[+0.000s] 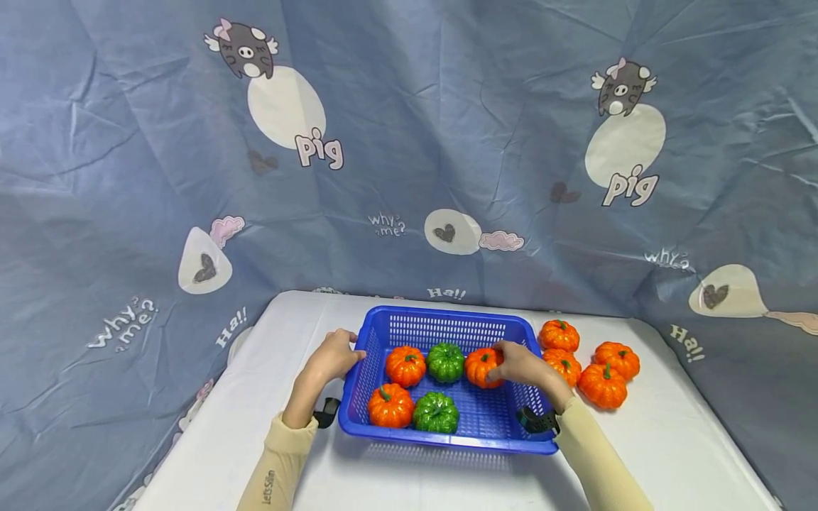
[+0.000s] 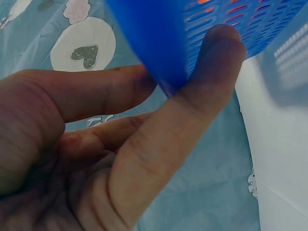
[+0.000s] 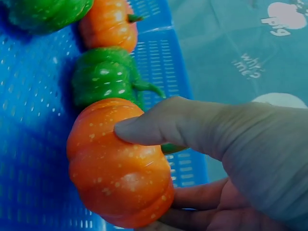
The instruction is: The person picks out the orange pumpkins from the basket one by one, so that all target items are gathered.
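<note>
A blue plastic basket [image 1: 447, 441] with slotted walls stands on the white table. My left hand [image 1: 335, 357] pinches the basket's left rim [image 2: 159, 48] between thumb and fingers. Inside the basket, toward the right of the back row, my right hand [image 1: 522, 363] grips an orange pumpkin [image 3: 120, 168], thumb on its top and fingers around its side. Left of it sit a green pumpkin [image 1: 445, 362] and another orange pumpkin [image 1: 405, 365]. The front row holds an orange pumpkin [image 1: 390, 406] and a green pumpkin [image 1: 436, 412].
Right of the basket several orange pumpkins [image 1: 602, 386] lie on the white table [image 1: 677, 426], two of them close to the basket wall. A blue printed cloth [image 1: 409, 142] hangs behind the table and along its sides.
</note>
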Demonstrator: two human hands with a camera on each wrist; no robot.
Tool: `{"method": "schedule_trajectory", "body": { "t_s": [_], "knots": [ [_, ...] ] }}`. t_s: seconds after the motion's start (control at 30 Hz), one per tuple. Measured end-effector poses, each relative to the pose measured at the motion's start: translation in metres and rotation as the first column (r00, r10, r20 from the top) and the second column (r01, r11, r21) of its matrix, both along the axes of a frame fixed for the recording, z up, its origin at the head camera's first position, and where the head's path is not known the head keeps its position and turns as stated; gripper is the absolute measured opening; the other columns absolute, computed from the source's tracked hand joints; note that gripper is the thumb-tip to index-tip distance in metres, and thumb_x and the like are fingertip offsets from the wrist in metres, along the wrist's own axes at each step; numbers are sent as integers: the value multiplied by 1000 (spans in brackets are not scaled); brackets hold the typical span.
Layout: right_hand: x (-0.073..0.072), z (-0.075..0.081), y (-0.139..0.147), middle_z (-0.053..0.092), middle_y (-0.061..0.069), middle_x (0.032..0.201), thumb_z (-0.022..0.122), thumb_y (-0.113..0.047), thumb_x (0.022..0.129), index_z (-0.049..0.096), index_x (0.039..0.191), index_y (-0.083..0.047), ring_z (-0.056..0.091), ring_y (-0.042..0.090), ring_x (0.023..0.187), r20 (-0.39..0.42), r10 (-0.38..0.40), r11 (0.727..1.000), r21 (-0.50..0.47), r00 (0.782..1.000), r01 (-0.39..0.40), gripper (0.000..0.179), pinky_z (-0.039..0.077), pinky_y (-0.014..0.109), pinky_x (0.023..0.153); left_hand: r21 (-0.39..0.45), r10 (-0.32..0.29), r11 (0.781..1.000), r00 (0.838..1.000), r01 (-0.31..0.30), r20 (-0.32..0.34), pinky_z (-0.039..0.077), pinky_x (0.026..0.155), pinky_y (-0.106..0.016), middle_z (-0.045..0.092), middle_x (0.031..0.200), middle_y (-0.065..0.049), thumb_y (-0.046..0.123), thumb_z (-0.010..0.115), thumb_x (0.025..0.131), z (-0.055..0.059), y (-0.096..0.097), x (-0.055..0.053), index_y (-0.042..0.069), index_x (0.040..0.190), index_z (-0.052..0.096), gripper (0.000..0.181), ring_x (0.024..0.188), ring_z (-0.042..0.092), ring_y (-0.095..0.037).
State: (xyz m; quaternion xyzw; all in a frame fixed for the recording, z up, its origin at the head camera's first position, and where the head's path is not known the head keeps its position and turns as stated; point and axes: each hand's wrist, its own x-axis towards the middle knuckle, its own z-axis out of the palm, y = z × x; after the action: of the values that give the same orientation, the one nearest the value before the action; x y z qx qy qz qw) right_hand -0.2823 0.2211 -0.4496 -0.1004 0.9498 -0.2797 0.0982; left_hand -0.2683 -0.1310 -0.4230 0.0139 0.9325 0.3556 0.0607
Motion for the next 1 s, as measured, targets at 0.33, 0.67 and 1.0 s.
{"method": "schedule_trajectory", "body": {
  "t_s": [0.33, 0.67, 1.0],
  "knots": [
    [20, 17, 16, 63, 19, 116, 75, -21, 77, 50, 132, 6, 62, 27, 99, -37, -29, 982, -190, 999, 21, 66, 54, 45, 90, 9, 11, 1000, 1000, -12, 11, 57, 50, -32, 68, 85, -23, 9, 65, 90, 2, 0, 1, -14, 126, 54, 44, 54, 66, -19],
    [45, 29, 25, 55, 24, 128, 73, -24, 82, 39, 142, 3, 58, 34, 112, -4, -35, 947, -320, 999, 32, 74, 54, 45, 93, 8, 15, 1000, 1000, -15, 25, 58, 52, -33, 67, 85, -23, 10, 65, 91, 2, 1, 0, -15, 127, 52, 46, 55, 66, -19],
    [53, 35, 32, 48, 27, 138, 75, -20, 81, 36, 144, 2, 49, 46, 127, -21, -62, 923, -382, 998, 49, 77, 51, 48, 96, -7, 10, 1000, 1000, -9, 22, 58, 52, -33, 67, 84, -22, 10, 65, 91, 1, 1, 0, -15, 127, 53, 46, 56, 66, -19]
  ]
}}
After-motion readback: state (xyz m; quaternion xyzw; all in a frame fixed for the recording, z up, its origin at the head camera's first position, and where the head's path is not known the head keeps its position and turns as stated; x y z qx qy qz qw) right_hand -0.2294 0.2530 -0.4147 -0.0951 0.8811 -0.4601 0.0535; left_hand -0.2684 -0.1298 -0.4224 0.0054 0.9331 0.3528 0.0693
